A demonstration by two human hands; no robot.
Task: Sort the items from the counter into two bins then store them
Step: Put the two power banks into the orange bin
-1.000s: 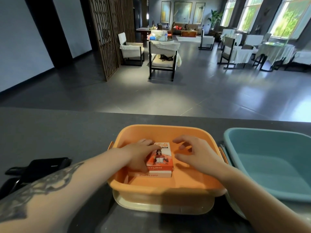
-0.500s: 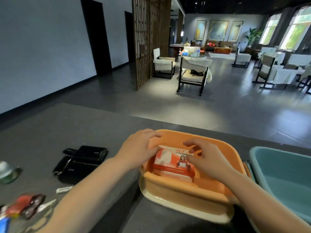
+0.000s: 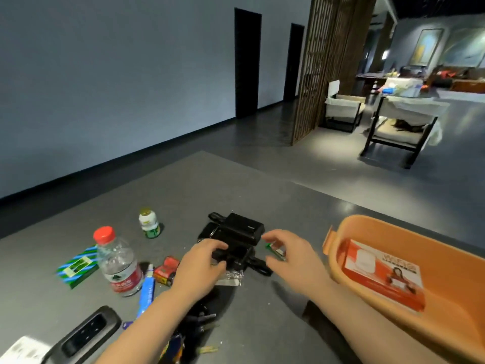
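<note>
Hands bracket the black device lying on the counter directly ahead, its long axis slanting away rightward: left hand curls onto its near-left edge, right hand hovers spread, empty.

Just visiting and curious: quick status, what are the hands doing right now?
Left hand touching black device, grip unclear; right hand open beside it. Orange box in orange bin. Water bottle nearby.

A box lies in the bin, right of the bottle.
</note>
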